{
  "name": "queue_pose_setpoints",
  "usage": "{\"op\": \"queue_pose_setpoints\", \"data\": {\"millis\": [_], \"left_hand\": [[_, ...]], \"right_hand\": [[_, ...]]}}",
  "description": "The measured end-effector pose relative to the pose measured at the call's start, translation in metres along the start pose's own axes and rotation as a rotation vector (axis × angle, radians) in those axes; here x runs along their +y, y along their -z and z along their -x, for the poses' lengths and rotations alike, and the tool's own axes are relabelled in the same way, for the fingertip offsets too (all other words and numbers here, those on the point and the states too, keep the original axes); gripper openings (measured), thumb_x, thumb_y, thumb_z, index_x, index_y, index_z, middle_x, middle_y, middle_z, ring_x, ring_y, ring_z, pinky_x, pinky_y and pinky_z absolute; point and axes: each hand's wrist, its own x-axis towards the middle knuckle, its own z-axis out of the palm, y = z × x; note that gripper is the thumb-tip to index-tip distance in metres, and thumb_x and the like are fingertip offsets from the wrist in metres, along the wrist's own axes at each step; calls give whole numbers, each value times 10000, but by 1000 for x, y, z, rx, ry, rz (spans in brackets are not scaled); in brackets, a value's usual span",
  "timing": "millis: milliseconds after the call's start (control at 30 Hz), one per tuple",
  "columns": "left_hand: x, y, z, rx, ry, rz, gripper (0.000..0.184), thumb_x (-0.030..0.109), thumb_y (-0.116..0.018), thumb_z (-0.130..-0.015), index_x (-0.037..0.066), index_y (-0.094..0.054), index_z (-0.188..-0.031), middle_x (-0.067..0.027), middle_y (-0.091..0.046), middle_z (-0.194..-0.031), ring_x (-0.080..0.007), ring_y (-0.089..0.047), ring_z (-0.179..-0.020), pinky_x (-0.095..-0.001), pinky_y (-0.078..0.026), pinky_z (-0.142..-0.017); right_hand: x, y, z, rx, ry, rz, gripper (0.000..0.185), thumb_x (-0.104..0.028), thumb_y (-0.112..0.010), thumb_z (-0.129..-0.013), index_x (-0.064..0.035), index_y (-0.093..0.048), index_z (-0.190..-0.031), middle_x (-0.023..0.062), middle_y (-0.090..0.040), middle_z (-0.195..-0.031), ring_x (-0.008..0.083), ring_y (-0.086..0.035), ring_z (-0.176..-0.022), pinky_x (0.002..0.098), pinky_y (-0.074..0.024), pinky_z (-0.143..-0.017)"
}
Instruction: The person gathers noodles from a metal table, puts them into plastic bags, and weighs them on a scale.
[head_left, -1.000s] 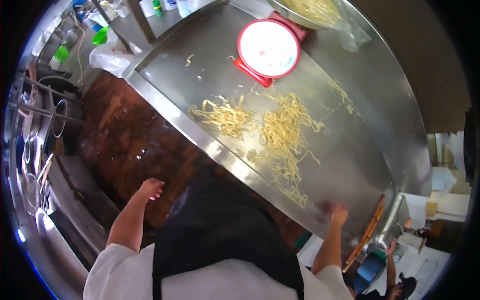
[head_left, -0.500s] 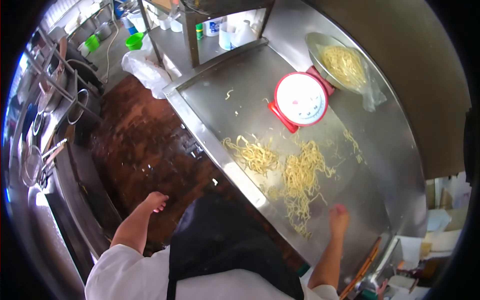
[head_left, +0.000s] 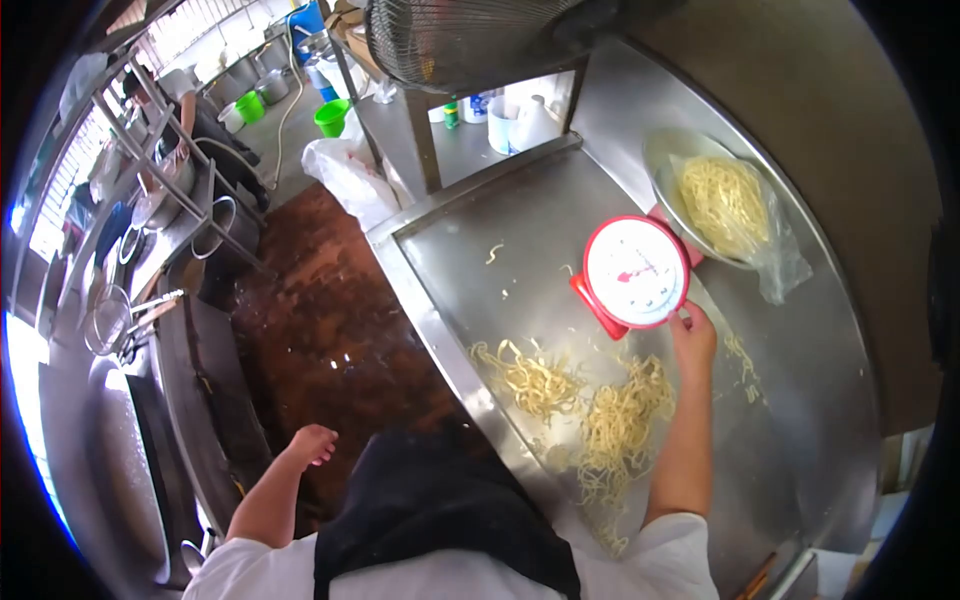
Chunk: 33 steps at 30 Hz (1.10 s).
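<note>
My right hand reaches to the lower rim of a red dial scale, its thumb and fingers pinched at the edge. Behind the scale's dial, a metal bowl holds a clear plastic bag of pale noodles; part of the bag hangs over the bowl's side. Two loose heaps of noodles lie on the steel counter: a smaller heap at the left and a larger heap below my right forearm. My left hand hangs over the floor, fingers curled, nothing visible in it.
A raised metal edge borders the counter. A large fan stands above a shelf with bottles. At the left are a strainer, pots and a cooking station. Another person works at the far left. The brown floor looks wet.
My right hand has moved forward from beside the noodle heaps to the scale's rim. The view has shifted, bringing the fan and the other person further into sight. My left hand stays curled.
</note>
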Motion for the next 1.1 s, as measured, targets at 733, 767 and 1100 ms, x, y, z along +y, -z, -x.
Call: {"op": "queue_pose_setpoints", "data": {"millis": [733,767,1100], "left_hand": [[3,48,-68,-77,76,111,293,276,-587,-840,48,-585,-1024,-85,-608,-787,-164,-564,-565,-308,-473,-466],[0,45,-67,-79,81,105,289,278,-587,-840,48,-588,-1015,-85,-609,-788,-165,-566,-569,-309,-473,-469],[-19,32,-48,-105,258,-43,290,293,-577,-850,44,-604,-998,-81,-638,-843,-175,-585,-598,-317,-488,-499]], "right_hand": [[-20,-68,-111,196,96,303,191,-158,-622,-782,-47,-610,-937,119,-638,-826,287,-611,-764,394,-470,-680],[-28,-75,-94,317,128,238,181,-162,-624,-782,-53,-614,-926,116,-639,-829,281,-613,-765,386,-473,-681],[-98,-187,-21,-252,382,561,198,-205,-547,-814,-108,-637,-961,138,-656,-849,321,-629,-805,444,-491,-680]]}}
